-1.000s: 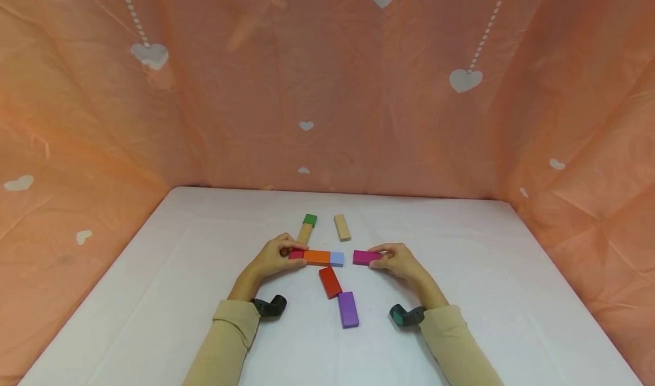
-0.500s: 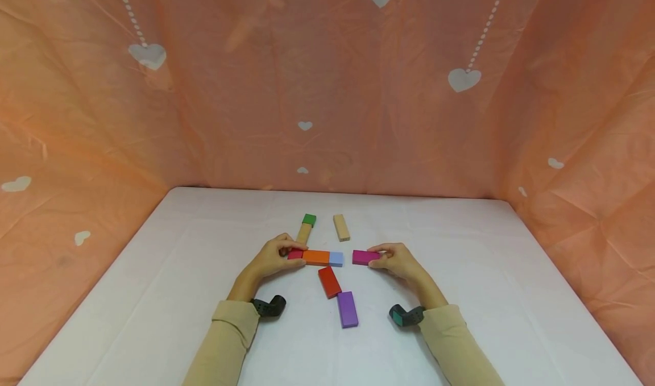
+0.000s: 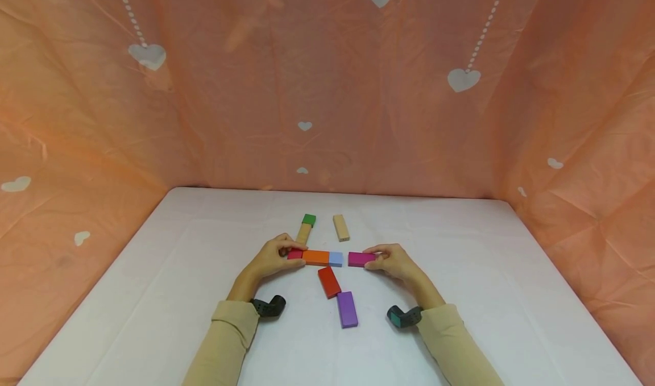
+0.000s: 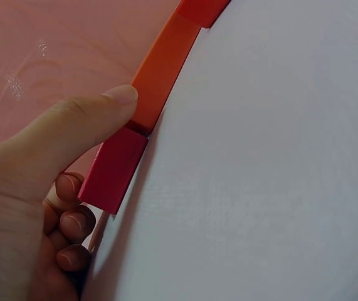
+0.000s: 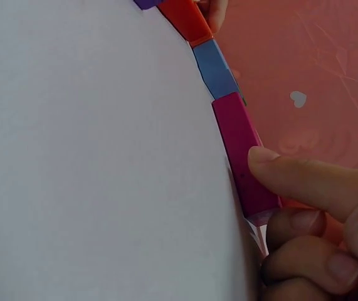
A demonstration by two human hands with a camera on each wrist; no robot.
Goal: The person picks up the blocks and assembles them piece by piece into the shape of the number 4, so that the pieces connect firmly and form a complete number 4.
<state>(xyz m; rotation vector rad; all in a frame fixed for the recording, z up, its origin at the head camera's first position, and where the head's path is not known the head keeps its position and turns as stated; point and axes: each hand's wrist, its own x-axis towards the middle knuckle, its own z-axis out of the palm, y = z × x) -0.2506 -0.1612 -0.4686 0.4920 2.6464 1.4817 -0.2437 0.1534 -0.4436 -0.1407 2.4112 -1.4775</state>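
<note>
A row of wooden blocks lies across the table: a crimson block (image 3: 294, 254), an orange block (image 3: 316, 258) and a light blue block (image 3: 335, 259). My left hand (image 3: 273, 256) pinches the orange block near its left end, with thumb and finger on opposite long sides. The crimson block sits inside that grip, partly covered by the fingers. On the right, my right hand (image 3: 396, 260) grips the right part of a magenta block (image 3: 360, 259). In the head view a narrow gap separates the magenta block from the light blue one.
Nearer the person lie a red block (image 3: 329, 282) and a purple block (image 3: 347, 310), corner to corner. Behind the row are a green block (image 3: 309, 219) at the end of a plain wood block (image 3: 304, 233), and another plain block (image 3: 341, 228). An orange curtain surrounds the white table (image 3: 460, 232).
My right hand has slid the magenta block a little to the left, so the gap to the light blue block is smaller. The left hand holds still on the row.
</note>
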